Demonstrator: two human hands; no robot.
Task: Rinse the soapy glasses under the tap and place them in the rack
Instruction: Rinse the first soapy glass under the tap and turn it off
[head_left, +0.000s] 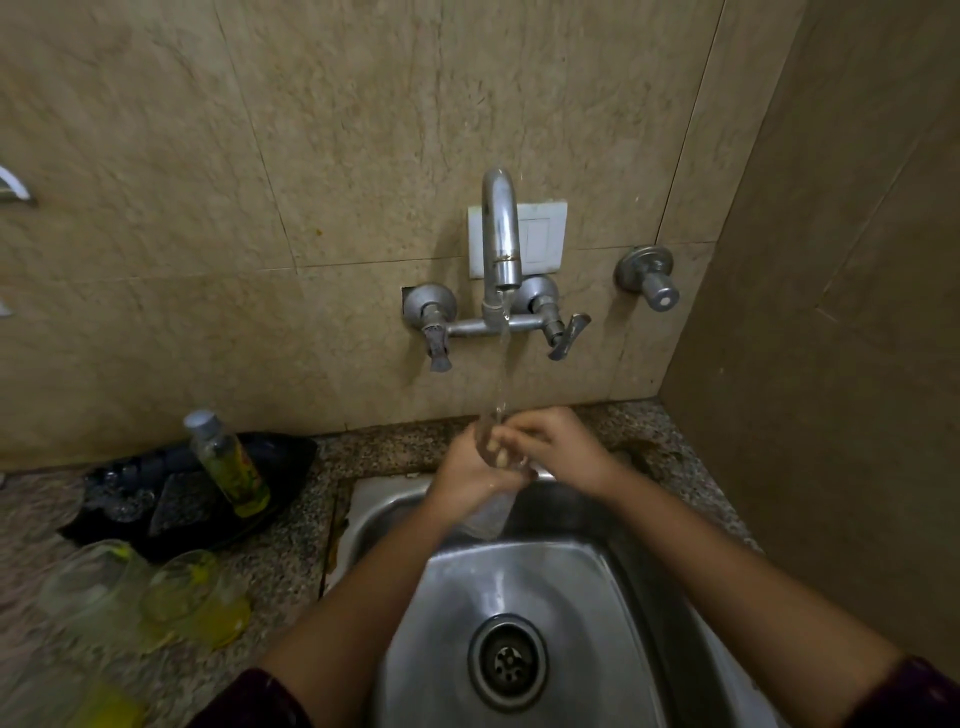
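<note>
**Head view: glass held in the stream, both hands on it**

Your left hand (467, 470) is wrapped round the middle of a clear glass (485, 514), fingers curled about its wall. Your right hand (550, 447) comes in from the other side, its fingers bent over the glass near the mouth. The two hands touch each other there. The glass tilts, mouth up toward the wall and base down over the near rim of the sink (374, 501).

Straight above your hands the tap (501, 234) is running, and its water (501, 374) falls onto the glass's mouth between your fingers. Below your hands lies the steel basin with its drain (508, 660).

Well off to the left of your left hand, soapy glasses (192, 592) smeared yellow stand on the table (291, 561). Beyond them is a black tray (291, 457) carrying a leaning bottle (228, 462) of yellow-green liquid.
</note>
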